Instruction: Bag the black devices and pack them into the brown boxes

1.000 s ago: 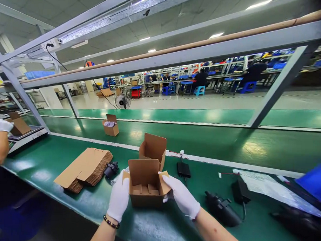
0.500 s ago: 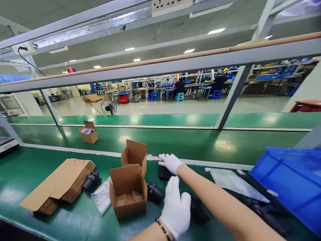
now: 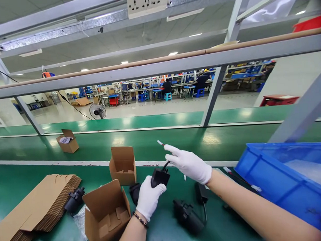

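My left hand, in a white glove, is closed around a small black box-shaped part held above the green bench. My right hand, also gloved, pinches the wire that runs up from that part. An open cardboard box with an insert lies just left of my left hand. A second open box stands behind it. A black motor-like part with a cable lies on the bench below my right forearm.
A stack of flat cardboard blanks lies at the left, with another black part beside it. A blue plastic bin stands at the right. A small open box rides the green conveyor. Grey frame rails cross overhead.
Both hands left the front box. The right hand reached to the black part by the rear box; now the part is lifted, left hand gripping it, right hand holding its wire. The view swung right.
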`<state>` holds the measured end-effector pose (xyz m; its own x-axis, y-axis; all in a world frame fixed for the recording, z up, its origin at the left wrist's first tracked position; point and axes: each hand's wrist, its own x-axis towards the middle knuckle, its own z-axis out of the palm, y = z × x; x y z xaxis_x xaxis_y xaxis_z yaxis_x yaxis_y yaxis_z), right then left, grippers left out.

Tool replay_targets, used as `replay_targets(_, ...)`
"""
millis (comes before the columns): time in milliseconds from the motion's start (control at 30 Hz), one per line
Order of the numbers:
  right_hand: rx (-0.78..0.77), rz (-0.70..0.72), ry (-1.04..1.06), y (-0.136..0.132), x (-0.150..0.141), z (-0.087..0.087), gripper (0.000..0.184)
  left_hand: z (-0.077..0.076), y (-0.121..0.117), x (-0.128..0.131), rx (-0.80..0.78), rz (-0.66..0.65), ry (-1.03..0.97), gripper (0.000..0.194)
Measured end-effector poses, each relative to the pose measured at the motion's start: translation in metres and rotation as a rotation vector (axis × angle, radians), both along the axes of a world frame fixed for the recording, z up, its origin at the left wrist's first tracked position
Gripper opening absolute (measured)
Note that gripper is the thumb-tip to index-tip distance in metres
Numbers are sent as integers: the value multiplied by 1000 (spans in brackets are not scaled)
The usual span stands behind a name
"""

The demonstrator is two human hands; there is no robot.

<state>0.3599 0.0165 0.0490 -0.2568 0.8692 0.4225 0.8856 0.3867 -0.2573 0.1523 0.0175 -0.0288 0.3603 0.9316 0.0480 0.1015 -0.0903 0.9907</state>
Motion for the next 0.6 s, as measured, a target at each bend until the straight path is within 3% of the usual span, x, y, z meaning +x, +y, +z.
replay_targets(100,-46,-123,463,-18,-17,-18,27,8,-3,-8,-65,-4,-219,29)
replay_targets(267,-143,-77,762,-37,-70,-49,43,10,-16,-13,-193,-153,-488,38)
replay_targets(367,-167,-31,861,-44,-92,-62,38,9,-18,-19,-189,-302,-587,42)
replay_targets(467,-181,-7,895,-46,-101,-69,39,8,-18,-26,-214,-373,-545,43)
replay_targets(600,-114,-31,807,-49,-88,-60,37,7,-27,-24,-185,-276,-466,41)
